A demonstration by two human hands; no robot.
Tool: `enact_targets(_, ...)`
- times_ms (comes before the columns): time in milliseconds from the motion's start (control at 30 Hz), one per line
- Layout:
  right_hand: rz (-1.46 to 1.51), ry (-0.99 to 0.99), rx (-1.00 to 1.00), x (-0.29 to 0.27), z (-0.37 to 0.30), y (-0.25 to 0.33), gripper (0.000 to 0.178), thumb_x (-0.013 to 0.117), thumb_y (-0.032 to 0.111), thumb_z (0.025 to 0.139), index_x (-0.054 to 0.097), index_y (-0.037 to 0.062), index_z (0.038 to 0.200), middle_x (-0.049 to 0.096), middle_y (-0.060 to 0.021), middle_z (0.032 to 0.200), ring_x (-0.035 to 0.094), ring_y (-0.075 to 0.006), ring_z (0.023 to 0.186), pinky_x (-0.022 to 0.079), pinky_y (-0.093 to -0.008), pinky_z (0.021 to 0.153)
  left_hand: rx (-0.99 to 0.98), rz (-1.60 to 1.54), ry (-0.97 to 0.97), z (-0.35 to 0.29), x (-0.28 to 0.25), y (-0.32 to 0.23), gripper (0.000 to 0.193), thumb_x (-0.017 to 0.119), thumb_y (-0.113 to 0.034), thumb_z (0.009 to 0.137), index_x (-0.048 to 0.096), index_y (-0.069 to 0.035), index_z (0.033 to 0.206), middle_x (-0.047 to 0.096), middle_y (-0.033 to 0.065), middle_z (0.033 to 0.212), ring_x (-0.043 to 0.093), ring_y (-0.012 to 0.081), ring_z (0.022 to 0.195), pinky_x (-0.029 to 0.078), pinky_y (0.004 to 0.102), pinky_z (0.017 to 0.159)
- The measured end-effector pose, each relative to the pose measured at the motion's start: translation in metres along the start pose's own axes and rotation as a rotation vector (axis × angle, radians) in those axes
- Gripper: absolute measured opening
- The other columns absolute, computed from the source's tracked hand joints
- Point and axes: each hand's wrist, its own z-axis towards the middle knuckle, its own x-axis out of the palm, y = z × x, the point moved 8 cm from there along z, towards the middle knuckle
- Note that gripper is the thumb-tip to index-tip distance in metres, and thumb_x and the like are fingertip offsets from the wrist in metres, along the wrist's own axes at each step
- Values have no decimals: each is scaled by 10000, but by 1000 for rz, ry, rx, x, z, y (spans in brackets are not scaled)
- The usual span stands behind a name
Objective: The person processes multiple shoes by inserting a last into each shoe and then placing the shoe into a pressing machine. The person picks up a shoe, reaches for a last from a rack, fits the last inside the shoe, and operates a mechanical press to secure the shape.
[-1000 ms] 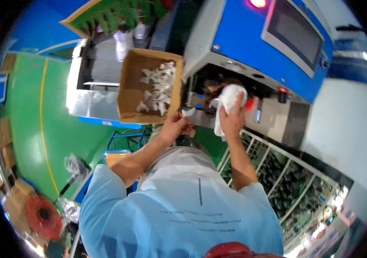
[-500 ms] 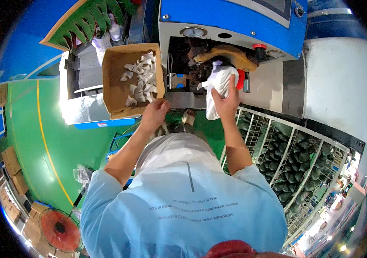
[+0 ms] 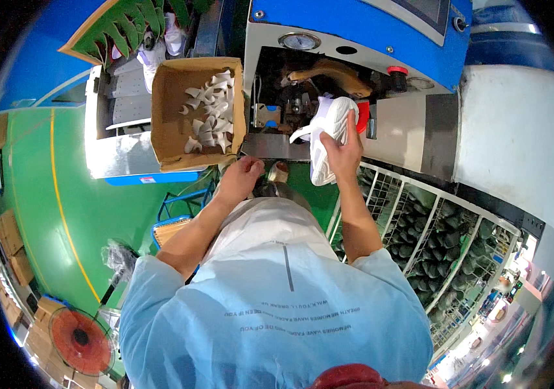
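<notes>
My right hand (image 3: 345, 148) is closed around a white shoe (image 3: 336, 118), its patterned sole turned up. A curved white tab (image 3: 300, 134) juts from the shoe's left side. The shoe is in front of the open bay of a blue and white machine (image 3: 354, 32). Below the lower right corner of a cardboard box (image 3: 157, 117) is my left hand (image 3: 240, 176), its fingers curled together. Whatever those fingers may hold is hidden. Several curved white pieces (image 3: 212, 126) lie in the box.
Inside the machine bay sits a yellow-brown curved part (image 3: 332, 72), with a red button (image 3: 396, 70) to its right. White shoes (image 3: 152, 61) stand behind the box. A white wire rack (image 3: 432, 223) of dark shoe-shaped pieces is at right. A red fan (image 3: 81, 336) stands lower left.
The shoe has tilted in my right hand, so its sole and the white tab show more. My left hand has shifted slightly right and down, away from the box edge.
</notes>
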Motion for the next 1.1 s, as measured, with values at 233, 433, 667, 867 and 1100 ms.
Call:
enact_targets(233, -47, 19, -2, 1, 12, 21, 906, 823, 197, 769, 390, 82, 1557, 598, -228, 1357, 627, -275, 1098, 494, -372, 936, -13, 21, 75, 9, 10, 16, 330, 544, -310, 1018, 662, -5, 1062, 725, 96, 912, 660, 160, 814, 516, 329, 746)
enact_targets(433, -577, 200, -63, 23, 37, 38, 924, 740, 364, 787, 318, 258, 1602, 696, -232, 1066, 699, -344, 786, 551, -442, 716, 18, 215, 74, 7, 15, -9, 345, 575, -305, 1002, 661, 1, 1137, 728, 161, 928, 696, 259, 855, 529, 386, 785)
enact_targets(667, -660, 83, 101, 29, 5, 42, 878, 697, 476, 902, 280, 146, 1601, 628, -287, 1205, 674, -388, 1008, 558, -485, 789, 537, 211, -211, 13, 18, -148, 363, 599, -289, 973, 640, -21, 1213, 681, 225, 1077, 661, 412, 981, 542, 467, 850)
enact_targets(867, -125, -167, -127, 31, 1, -14, 882, 637, 476, 900, 272, 45, 1578, 634, -210, 1266, 646, -376, 1035, 523, -470, 836, 400, 697, -231, 91, 86, -223, 580, 571, -498, 972, 603, -23, 1304, 638, 199, 1194, 638, 375, 1091, 544, 473, 891)
enact_targets(1100, -297, -175, 14, 34, -14, 12, 635, 730, 484, 848, 562, 75, 1304, 714, -152, 1061, 687, -385, 880, 551, -456, 741, 312, 1033, -36, 121, 112, -225, 622, 591, -541, 946, 597, -39, 1314, 579, 197, 1315, 615, 395, 1151, 508, 454, 998)
